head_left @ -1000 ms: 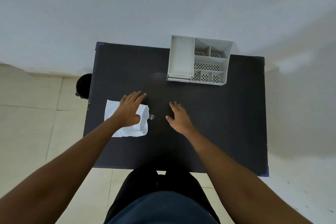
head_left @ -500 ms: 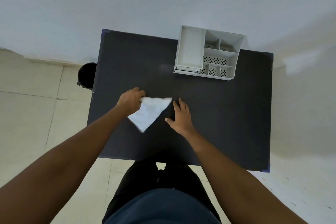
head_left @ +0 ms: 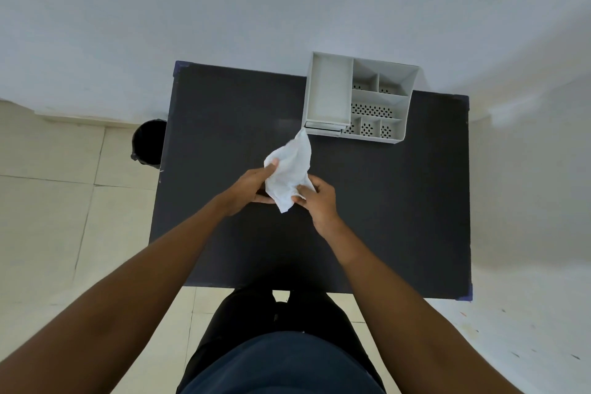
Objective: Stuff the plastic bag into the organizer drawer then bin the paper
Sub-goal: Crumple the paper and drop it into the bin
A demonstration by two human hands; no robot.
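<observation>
Gripping the white paper point(head_left: 289, 174) above the dark surface point(head_left: 224, 112) in both closed hands, left hand point(head_left: 252, 184) and right hand point(head_left: 316, 198), it should be crumpled compactly before transfer to the black bin point(head_left: 148, 141).

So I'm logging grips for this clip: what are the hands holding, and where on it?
Both hold the white paper: left hand at its upper left edge, right hand at its lower right.

A dark table point(head_left: 224, 112) stands against a plain pale wall point(head_left: 224, 3) on a cream tiled floor point(head_left: 48, 201).
</observation>
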